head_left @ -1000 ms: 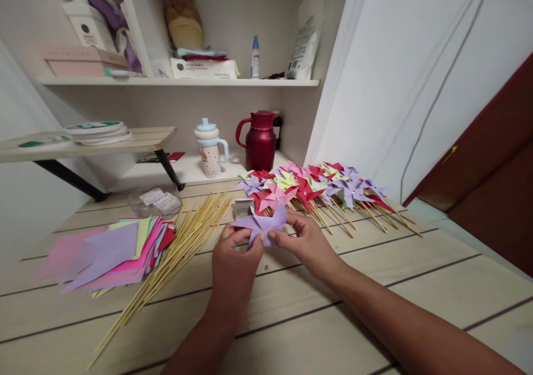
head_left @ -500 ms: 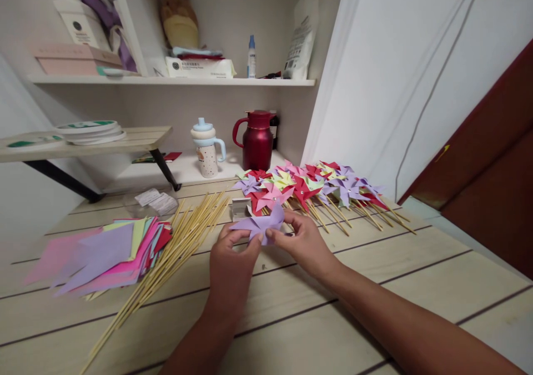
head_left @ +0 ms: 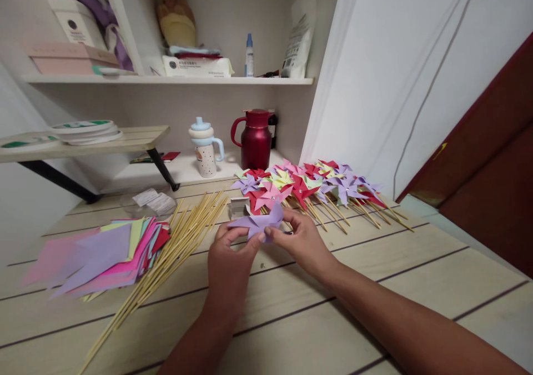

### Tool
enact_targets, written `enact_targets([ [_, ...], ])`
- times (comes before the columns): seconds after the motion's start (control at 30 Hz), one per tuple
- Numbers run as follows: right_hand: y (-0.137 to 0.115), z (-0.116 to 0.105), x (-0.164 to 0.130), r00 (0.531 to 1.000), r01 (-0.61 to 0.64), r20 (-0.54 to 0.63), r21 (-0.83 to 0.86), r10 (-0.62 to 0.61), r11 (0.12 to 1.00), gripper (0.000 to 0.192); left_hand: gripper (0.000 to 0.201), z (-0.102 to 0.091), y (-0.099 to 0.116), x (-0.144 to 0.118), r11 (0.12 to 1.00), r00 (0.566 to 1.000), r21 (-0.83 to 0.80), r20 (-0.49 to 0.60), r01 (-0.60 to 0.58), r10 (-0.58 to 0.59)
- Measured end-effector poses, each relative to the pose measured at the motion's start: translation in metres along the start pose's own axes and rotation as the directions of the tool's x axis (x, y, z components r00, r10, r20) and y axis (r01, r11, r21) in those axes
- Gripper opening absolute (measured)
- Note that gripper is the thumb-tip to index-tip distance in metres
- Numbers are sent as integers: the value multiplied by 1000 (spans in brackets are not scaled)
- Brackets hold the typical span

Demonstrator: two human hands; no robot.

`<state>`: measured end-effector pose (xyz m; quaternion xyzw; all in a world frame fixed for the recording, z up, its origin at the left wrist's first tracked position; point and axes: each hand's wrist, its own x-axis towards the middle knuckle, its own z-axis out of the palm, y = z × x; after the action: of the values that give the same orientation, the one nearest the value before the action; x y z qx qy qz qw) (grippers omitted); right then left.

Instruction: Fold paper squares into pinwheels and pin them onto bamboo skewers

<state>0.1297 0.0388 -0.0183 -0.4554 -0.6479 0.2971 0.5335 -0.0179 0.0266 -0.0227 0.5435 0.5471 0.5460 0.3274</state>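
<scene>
Soft, rather dim light; left of the left grip (head_left: 230, 261), paper sheets (head_left: 100, 250) smear into blur; below the right grip (head_left: 306, 244), the forearm (head_left: 389, 314) shades the table (head_left: 416, 275).

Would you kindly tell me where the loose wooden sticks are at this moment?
In the head view, the loose sticks lie left of centre on the table, between the coloured paper sheets and the left hand.

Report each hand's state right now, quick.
Left hand: closed, pinching the left part of the purple paper pinwheel.
Right hand: closed, pinching the right part of the purple paper pinwheel.
</scene>
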Motion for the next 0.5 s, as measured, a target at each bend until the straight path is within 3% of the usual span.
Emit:
enact_targets([
  [0.2,0,1,-1,1000,10,19,-3,-10,1000,4,15,0,-1,0,999,1000,27,-2,21,-21],
  [0.5,-1,2,-2,1000,-15,7,-5,15,1000,7,9,0,4,-1,994,993,30,-66,-101,103],
])
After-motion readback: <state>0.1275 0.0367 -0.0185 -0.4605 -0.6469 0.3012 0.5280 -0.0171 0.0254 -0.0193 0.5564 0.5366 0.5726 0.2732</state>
